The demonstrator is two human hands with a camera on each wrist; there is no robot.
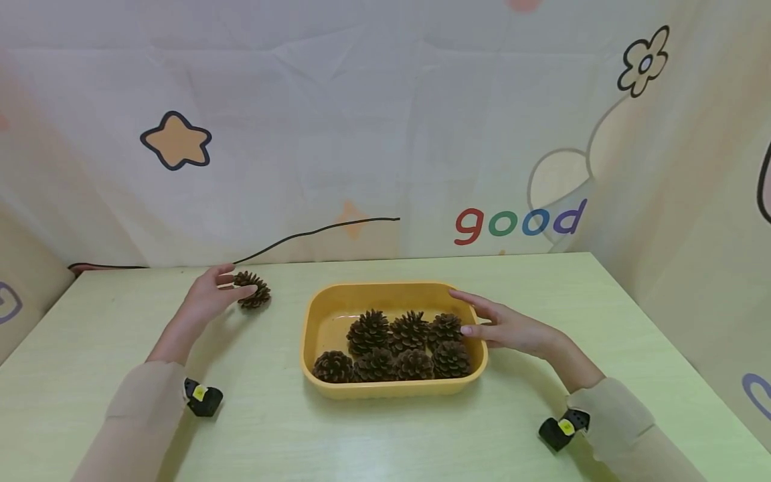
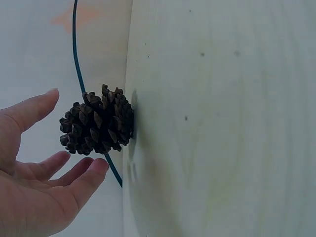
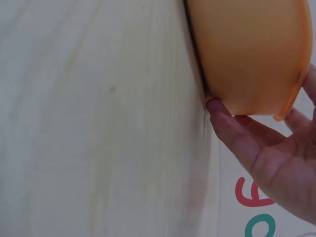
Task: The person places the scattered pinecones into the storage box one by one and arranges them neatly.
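Observation:
A brown pine cone (image 1: 253,290) stands on the table near its back edge. My left hand (image 1: 213,294) reaches around it from the left. In the left wrist view, thumb and fingers are spread on either side of the pine cone (image 2: 98,121), with gaps between them and its scales. Right of it sits a yellow plastic tub (image 1: 385,388), holding several pine cones (image 1: 412,365) along its front and right. My right hand (image 1: 512,328) grips the tub's right end, thumb over the rim. In the right wrist view, fingers (image 3: 237,136) lie against its outer wall, low by the table.
The pale wood-grain table (image 1: 385,442) runs back to a printed cloth (image 1: 361,134) with a star, a flower and the word "good". Black camera units (image 1: 205,399) are worn at both wrists. Another cloth (image 1: 711,234) hangs along the right side.

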